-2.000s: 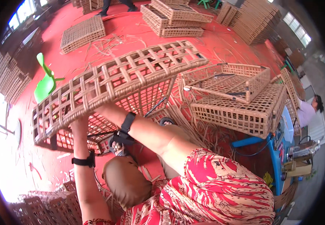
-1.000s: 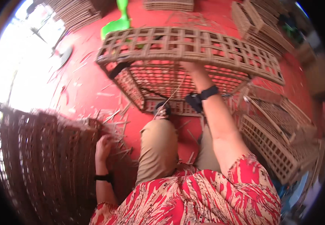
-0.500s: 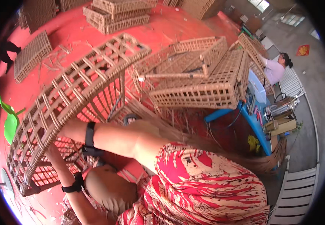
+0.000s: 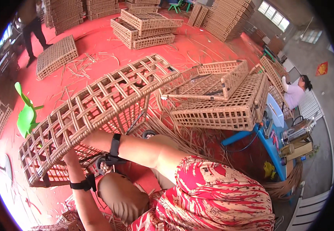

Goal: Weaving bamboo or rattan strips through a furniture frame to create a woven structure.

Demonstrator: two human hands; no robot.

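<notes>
A large tan woven wicker basket (image 4: 97, 98) is tilted up in front of me, its open lattice side facing me. My right hand (image 4: 75, 131) reaches in behind the near bound edge, its fingers mostly covered by the lattice. Just below it, my left hand (image 4: 67, 148) is also behind that edge, its fingers hidden by the strands. Both hands are close together at the lower left part of the basket. Whether they grip a strand cannot be made out. Dark straps circle both wrists. My knee in brown trousers (image 4: 122, 196) is below the basket.
Two wicker baskets (image 4: 213, 115) are stacked right of mine, beside a blue table (image 4: 267, 148) with a metal pot (image 4: 300, 133). A green chair (image 4: 26, 115) stands left. More basket stacks (image 4: 147, 23) are farther off. One person (image 4: 294, 94) handles a basket at right; another (image 4: 32, 32) stands back left.
The view has tilted up, so the basket and surroundings sit lower and farther right. More of the standing person and back stacks show. My hands stay at the same part of the basket.
</notes>
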